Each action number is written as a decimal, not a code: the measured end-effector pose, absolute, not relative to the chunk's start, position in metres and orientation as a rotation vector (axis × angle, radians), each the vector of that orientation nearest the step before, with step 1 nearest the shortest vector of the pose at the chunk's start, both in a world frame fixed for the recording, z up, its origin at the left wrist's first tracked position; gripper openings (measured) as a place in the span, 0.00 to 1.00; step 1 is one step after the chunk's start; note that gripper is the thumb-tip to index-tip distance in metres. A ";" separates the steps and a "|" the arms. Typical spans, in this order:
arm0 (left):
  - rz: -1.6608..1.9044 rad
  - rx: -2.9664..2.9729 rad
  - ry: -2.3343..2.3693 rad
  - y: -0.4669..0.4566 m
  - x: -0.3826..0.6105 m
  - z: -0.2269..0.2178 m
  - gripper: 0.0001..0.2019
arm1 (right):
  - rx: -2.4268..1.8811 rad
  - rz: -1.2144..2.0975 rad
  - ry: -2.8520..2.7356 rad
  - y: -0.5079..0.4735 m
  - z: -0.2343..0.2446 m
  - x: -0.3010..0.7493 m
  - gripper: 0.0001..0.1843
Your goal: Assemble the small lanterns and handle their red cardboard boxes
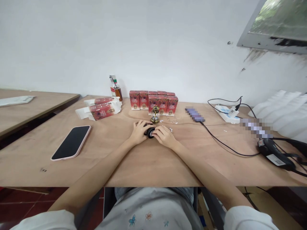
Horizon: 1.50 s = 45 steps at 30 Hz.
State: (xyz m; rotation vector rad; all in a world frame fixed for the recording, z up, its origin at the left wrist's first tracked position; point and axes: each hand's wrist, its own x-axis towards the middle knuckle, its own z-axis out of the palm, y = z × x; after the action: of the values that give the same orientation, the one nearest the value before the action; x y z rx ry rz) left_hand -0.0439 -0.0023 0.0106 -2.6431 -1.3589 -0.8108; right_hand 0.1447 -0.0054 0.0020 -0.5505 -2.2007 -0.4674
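Observation:
A small black round piece [150,132], with a paler centre facing me, is held just above or on the wooden table. My left hand [139,132] is closed around its left side. My right hand [164,136] has its fingertips pressed together against the right of its face; whether they pinch a small part there is too small to tell. Right behind my hands stands a little bronze-coloured lantern [155,115] with a clear glass body, upright. Tiny white bits [170,129] lie on the table beside my right hand.
Several red printed boxes [153,102] stand behind the lantern, with flattened cartons [103,110] and a bottle [116,89] to their left. A phone [72,142] lies at left. Towards the right are a cabled phone [195,115], a white power strip [226,114] and a black device [275,155].

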 end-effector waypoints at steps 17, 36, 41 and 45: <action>-0.787 -2.675 -1.321 -0.001 -0.045 0.009 0.22 | -0.468 -0.351 -2.195 -0.002 0.000 0.148 0.08; -0.747 -2.678 -1.364 -0.002 -0.045 0.010 0.25 | -0.537 -0.351 -2.289 -0.006 0.006 0.145 0.10; -0.763 -2.666 -1.360 -0.002 -0.046 0.010 0.24 | -0.500 -0.473 -2.258 -0.005 0.006 0.143 0.10; -0.749 -2.675 -1.364 -0.002 -0.045 0.010 0.25 | -0.527 -0.500 -2.281 -0.004 0.004 0.143 0.11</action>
State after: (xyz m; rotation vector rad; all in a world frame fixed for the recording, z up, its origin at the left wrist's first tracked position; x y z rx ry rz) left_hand -0.0452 -0.0019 0.0103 -2.6747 -1.3636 -0.7487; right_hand 0.1426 -0.0038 0.0043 -0.5271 -2.2812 -0.5001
